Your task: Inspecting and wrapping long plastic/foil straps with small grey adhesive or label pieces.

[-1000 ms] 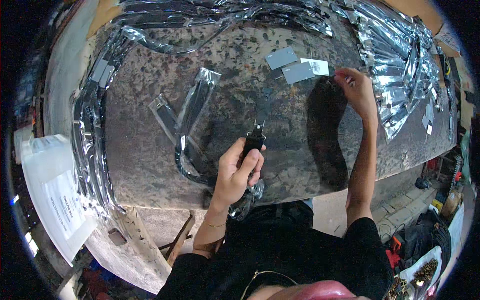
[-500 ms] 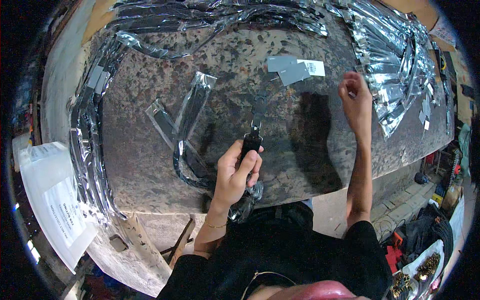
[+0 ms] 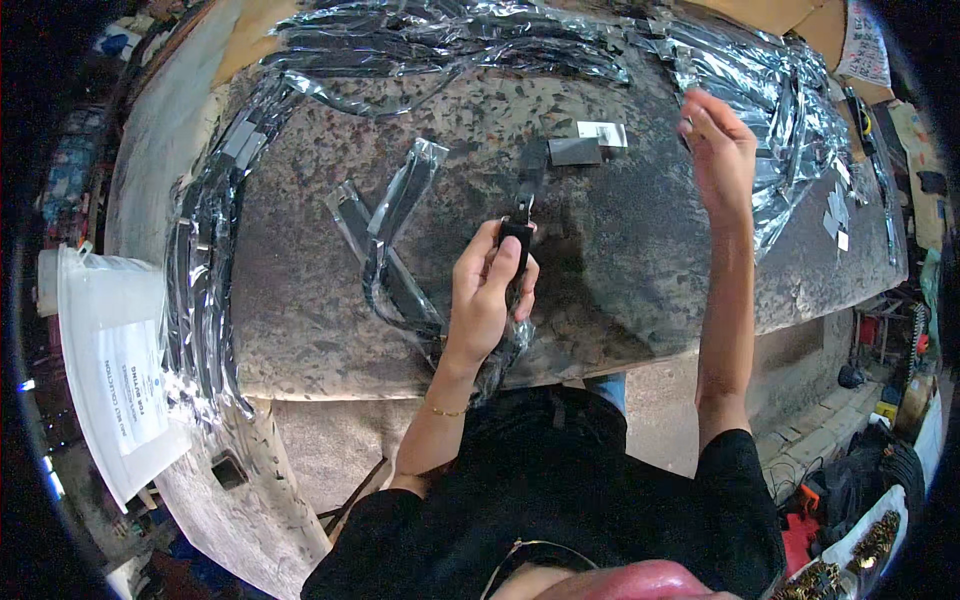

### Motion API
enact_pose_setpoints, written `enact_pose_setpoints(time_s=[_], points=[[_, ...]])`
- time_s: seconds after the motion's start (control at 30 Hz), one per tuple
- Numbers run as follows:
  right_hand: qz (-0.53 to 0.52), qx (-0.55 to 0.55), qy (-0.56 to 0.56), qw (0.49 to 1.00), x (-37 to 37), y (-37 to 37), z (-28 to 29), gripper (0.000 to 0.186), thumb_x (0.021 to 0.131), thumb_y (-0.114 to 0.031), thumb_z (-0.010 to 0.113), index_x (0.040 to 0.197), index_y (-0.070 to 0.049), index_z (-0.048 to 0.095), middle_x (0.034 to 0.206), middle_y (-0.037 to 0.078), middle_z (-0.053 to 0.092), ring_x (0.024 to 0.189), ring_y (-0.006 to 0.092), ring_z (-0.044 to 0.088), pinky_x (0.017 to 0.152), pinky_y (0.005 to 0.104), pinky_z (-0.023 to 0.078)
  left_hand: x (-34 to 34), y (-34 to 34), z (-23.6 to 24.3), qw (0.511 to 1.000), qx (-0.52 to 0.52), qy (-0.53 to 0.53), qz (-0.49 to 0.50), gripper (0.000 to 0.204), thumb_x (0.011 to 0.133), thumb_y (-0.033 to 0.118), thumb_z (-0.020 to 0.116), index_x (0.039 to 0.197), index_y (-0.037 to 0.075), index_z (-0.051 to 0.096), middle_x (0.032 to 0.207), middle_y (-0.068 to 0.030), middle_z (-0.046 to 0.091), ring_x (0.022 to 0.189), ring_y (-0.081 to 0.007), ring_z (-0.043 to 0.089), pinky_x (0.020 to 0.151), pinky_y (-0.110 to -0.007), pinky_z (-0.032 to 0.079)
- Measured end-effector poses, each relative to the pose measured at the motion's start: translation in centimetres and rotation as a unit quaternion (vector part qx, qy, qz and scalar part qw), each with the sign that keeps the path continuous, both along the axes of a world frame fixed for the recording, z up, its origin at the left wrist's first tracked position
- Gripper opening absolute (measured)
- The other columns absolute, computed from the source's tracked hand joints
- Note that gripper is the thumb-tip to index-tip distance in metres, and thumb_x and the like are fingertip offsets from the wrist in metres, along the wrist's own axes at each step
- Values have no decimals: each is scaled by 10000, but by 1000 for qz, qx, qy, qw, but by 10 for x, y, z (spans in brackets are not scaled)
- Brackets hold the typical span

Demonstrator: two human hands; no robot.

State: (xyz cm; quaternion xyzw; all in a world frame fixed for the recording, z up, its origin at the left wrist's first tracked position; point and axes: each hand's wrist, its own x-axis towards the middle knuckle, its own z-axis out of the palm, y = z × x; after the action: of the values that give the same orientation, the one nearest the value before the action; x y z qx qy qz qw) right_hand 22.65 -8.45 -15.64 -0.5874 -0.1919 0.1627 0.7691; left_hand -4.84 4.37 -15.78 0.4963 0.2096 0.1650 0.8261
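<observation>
My left hand is closed round the buckle end of a black belt, near the middle of the table's front side. A metal buckle part shows above my fingers, with a dark plastic hanger beyond it. Clear wrapping bunches below the hand. Beside the hanger are a dark grey tag and a white tag. My right hand is raised at the right, by the pile of wrapped belts. Its fingers are bent and apart from the thumb, with nothing visible between them.
Another wrapped belt lies looped left of my left hand. More wrapped belts line the worn table's far side, and others its left side. A white plastic tub stands at the left. Grey tags lie at the right.
The view has shifted slightly. My left hand with the belt has moved farther from me, and my right hand has risen with its fingers less curled. Fewer grey tags show beside the hanger.
</observation>
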Motion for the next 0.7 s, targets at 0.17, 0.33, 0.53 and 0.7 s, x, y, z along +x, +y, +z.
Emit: enact_pose_setpoints(time_s=[0.17, 0.33, 0.53, 0.7], points=[[-99, -4, -193, 976, -25, -7, 37, 226, 882, -75, 617, 1073, 42, 651, 942, 112, 687, 850, 150, 635, 821, 253, 484, 3, -10, 2, 999, 12, -34, 11, 248, 998, 224, 438, 1153, 37, 486, 661, -54, 498, 447, -100, 448, 419, -229, 371], [64, -135, -141, 979, -111, -30, 91, 311, 865, -59, 625, 1152, 48, 568, 837, 88, 679, 735, 155, 644, 730, 275, 516, 3, -25, 14, 997, 70, -29, 16, 252, 990, 209, 443, 1170, 38, 487, 629, -60, 514, 446, -103, 448, 418, -231, 355], [259, -114, 80, 956, -158, -29, 59, 413, 813, 1, 665, 1181, 46, 484, 787, 85, 656, 684, 125, 628, 637, 253, 518, -3, -43, 12, 993, 100, -63, -4, 263, 993, 170, 440, 1206, 24, 485, 711, -37, 574, 491, -53, 472, 421, -199, 355], [245, -67, 111, 961, -168, -39, 53, 381, 816, -10, 669, 1148, 64, 496, 789, 85, 657, 686, 115, 617, 650, 246, 501, -9, -55, 17, 985, 145, -90, -25, 264, 989, 164, 438, 1199, 12, 485, 753, -95, 644, 496, -73, 510, 420, -195, 368]])
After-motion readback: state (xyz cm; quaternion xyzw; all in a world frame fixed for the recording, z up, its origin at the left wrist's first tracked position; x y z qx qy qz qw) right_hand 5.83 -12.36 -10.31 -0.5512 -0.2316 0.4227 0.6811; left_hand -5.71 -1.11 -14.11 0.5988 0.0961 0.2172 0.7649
